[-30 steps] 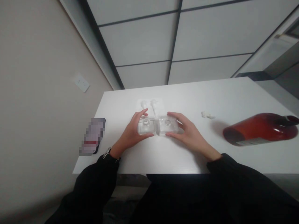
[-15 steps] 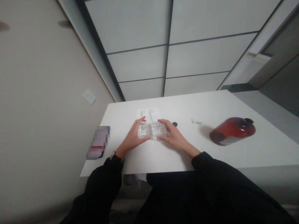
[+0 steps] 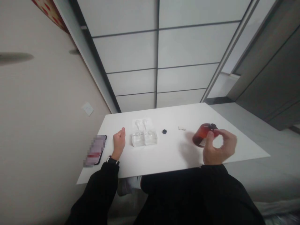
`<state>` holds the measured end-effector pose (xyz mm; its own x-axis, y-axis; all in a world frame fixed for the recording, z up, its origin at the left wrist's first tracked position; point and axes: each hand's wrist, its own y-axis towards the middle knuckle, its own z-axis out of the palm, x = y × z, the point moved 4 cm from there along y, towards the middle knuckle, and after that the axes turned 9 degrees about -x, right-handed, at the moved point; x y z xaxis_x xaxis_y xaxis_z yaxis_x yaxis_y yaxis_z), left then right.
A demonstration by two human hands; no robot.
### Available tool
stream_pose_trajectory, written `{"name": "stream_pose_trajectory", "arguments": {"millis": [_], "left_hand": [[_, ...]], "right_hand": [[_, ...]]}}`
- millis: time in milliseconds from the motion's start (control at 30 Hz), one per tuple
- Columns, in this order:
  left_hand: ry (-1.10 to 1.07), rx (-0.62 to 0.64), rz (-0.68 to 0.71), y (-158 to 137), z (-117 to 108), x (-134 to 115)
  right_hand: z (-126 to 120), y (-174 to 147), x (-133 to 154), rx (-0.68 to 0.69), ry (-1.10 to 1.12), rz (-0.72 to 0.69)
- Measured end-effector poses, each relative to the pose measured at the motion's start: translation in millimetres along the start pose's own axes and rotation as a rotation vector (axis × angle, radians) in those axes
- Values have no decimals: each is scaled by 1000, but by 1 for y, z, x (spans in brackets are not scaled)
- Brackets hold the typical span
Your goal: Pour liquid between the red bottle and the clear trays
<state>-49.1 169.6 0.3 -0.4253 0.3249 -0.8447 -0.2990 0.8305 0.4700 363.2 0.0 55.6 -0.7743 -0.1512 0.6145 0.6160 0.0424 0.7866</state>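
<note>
My right hand [image 3: 219, 148] has its thumb and fingers closed at the neck of a reddish-brown bottle [image 3: 201, 135] on the right of the white table. The bottle looks tilted, and no cap shows on it. My left hand [image 3: 119, 142] is curled on the left side of the table, with nothing visible in it. Between the hands stands a clear two-part container [image 3: 144, 139], nearer to my left hand. Behind it, two whitish pieces [image 3: 141, 122] lie on a pale clear part. A small black cap [image 3: 164, 131] lies to the container's right.
A crumpled white bit [image 3: 182, 128] lies between the cap and the bottle. The phone [image 3: 95, 150] rests at the left edge of the table [image 3: 161, 161]. A wall with a socket [image 3: 87, 108] borders the left, and panelled doors [image 3: 131, 51] stand behind.
Both hands have let go of the clear container. My right hand has moved right to the bottle's neck; my left hand has drawn left and curled. The view has shifted too.
</note>
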Motion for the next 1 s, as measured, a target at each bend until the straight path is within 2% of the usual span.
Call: {"name": "stream_pose_trajectory", "arguments": {"millis": [33,100,200,300,400,500,667,733,833,1000], "left_hand": [[8,12,-22,-1,1,1],[18,32,-51,-4,2,2],[21,48,-69,-5,5,1],[23,51,-75,-4,5,-1],[28,43,-76,-4,5,-1],[37,47,-71,-4,5,-1],[48,54,-62,-5,6,-2],[50,56,-57,-5,6,-3],[50,57,-56,-4,6,-4],[48,54,-59,-5,6,-6]], "right_hand": [[-4,2,-7,-4,-41,-5],[0,3,-22,100,-59,63],[17,-2,-46,282,-28,293],[28,-8,-55,362,-34,449],[31,-13,-41,350,48,453],[38,-23,-17,396,210,455],[67,-45,17,622,352,394],[77,-51,23,687,374,379],[87,-57,24,712,394,391],[90,-62,21,726,388,383]]}}
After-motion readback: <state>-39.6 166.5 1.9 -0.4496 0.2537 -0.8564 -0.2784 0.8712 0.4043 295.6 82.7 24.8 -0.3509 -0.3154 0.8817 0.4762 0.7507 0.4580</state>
